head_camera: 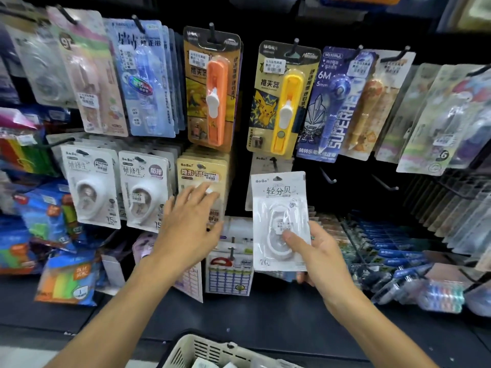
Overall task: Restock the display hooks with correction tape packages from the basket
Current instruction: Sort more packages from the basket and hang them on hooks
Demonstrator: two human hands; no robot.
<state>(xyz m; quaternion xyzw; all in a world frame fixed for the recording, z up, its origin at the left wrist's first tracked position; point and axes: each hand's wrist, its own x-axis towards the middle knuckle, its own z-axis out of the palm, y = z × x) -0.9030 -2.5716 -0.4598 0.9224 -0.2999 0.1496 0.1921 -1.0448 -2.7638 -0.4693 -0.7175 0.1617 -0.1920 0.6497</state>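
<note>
The right hand (316, 251) pinches a white carded correction tape package in clear blister plastic (280, 221), thumb on its front, holding it upright just below a black wire display hook (273, 162). Left of that hook, the left hand (190, 224) lies spread on a beige carded package (203, 172). Well below the hook sits a cream slotted plastic basket (210, 350).

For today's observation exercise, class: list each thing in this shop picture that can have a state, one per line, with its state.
Right hand: grips the white package, thumb on its front.
White package: held upright, off any hook.
Left hand: open, fingers spread over the beige packages.
Beige packages: hanging.
Hook: bare.
Basket: holds stock.
</note>
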